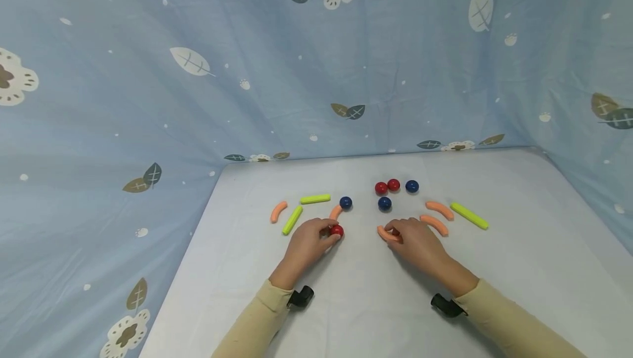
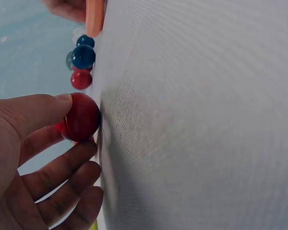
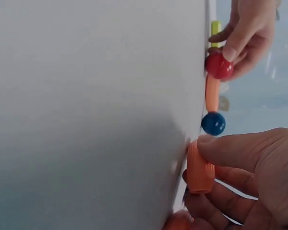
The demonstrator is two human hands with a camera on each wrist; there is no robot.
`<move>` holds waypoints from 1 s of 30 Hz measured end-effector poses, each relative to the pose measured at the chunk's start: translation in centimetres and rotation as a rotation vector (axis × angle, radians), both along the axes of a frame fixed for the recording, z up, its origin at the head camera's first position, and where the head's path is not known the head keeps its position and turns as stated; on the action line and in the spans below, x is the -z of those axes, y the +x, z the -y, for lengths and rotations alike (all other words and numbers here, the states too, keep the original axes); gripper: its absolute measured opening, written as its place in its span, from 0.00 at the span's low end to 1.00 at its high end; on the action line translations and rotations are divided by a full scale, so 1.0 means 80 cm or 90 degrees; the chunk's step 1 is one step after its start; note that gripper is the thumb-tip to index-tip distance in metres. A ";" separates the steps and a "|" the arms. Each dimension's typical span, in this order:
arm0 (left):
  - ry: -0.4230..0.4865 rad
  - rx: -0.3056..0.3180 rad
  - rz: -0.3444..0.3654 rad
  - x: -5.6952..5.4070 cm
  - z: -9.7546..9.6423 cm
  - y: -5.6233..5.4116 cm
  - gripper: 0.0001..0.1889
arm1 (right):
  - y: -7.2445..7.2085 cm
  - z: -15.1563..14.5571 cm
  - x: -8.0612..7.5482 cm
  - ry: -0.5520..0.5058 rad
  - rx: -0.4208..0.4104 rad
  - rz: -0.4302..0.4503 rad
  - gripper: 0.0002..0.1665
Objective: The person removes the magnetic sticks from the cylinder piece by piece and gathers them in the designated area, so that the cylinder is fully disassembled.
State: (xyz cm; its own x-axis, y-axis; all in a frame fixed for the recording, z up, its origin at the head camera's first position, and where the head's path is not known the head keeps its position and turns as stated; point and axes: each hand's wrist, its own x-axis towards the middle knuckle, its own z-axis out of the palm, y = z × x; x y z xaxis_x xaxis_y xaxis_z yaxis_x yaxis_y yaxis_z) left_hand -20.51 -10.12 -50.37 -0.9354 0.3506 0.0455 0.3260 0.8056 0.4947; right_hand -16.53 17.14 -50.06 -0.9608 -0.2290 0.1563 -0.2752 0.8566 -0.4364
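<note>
My left hand pinches a glossy red ball between thumb and fingers; in the left wrist view the ball sits at the table surface. Just behind it lies an orange curved stick with a blue ball at its far end. My right hand pinches another orange curved stick between thumb and fingers, low over the table. Its ribbed side and blunt end show in the right wrist view, where the held stick is partly covered by the thumb.
On the white table, two red balls stand near two blue balls, one at the back, one closer. Rightward lie two orange curved sticks and a yellow-green stick. Leftward are two yellow-green sticks and an orange one.
</note>
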 end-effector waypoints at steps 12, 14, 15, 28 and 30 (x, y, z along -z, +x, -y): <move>0.013 -0.005 -0.016 0.000 0.001 0.005 0.18 | 0.002 -0.008 0.002 0.054 0.010 -0.089 0.12; 0.014 -0.013 -0.016 -0.001 -0.001 0.009 0.17 | 0.001 -0.008 0.001 0.043 0.016 -0.092 0.13; 0.015 -0.016 -0.014 -0.002 -0.002 0.011 0.17 | 0.000 -0.008 -0.001 0.038 0.016 -0.096 0.13; 0.087 0.046 0.013 -0.011 -0.017 0.024 0.18 | -0.006 0.033 -0.012 -0.012 -0.078 -0.011 0.19; 0.077 0.019 -0.024 -0.011 -0.012 0.019 0.19 | -0.006 0.041 -0.010 -0.004 -0.094 0.000 0.21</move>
State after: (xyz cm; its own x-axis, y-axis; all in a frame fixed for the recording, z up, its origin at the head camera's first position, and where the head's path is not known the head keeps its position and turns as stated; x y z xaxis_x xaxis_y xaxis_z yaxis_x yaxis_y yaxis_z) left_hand -19.01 -9.15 -49.50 -0.9216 0.3676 0.1247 0.3691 0.7308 0.5742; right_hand -17.00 13.83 -49.27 -0.9167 -0.3671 0.1578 -0.3981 0.8040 -0.4418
